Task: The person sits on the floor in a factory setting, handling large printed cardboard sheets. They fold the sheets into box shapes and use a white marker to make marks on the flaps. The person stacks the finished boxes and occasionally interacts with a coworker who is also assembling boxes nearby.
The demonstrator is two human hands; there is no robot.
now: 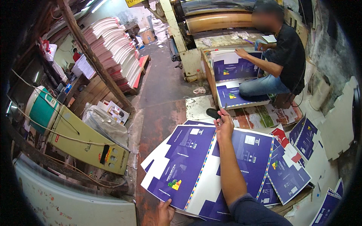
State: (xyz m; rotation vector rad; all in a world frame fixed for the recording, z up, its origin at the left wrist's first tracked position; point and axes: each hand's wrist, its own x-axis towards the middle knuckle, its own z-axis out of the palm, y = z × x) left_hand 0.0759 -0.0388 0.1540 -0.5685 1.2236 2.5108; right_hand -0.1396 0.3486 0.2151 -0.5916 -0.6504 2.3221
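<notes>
Printed sheets (183,167): deep purple-blue panels on white, stepped outlines, a small patch of yellow, green and red produce on the nearer one. Speckled multicolour strip down the right edge. Sheets overlap, skewed, directly before the wearer; more of the same kind fanned at right.

Left hand (164,213) at the lower edge of the nearer sheet, grasping its border. Right hand (225,126) near the sheets' upper edge, forearm crossing above them; fingers curled around a thin dark sliver (226,106), too small to identify.

Markings: bold white lettering in several orientations, fine text blocks, pale label boxes, small square codes.
</notes>
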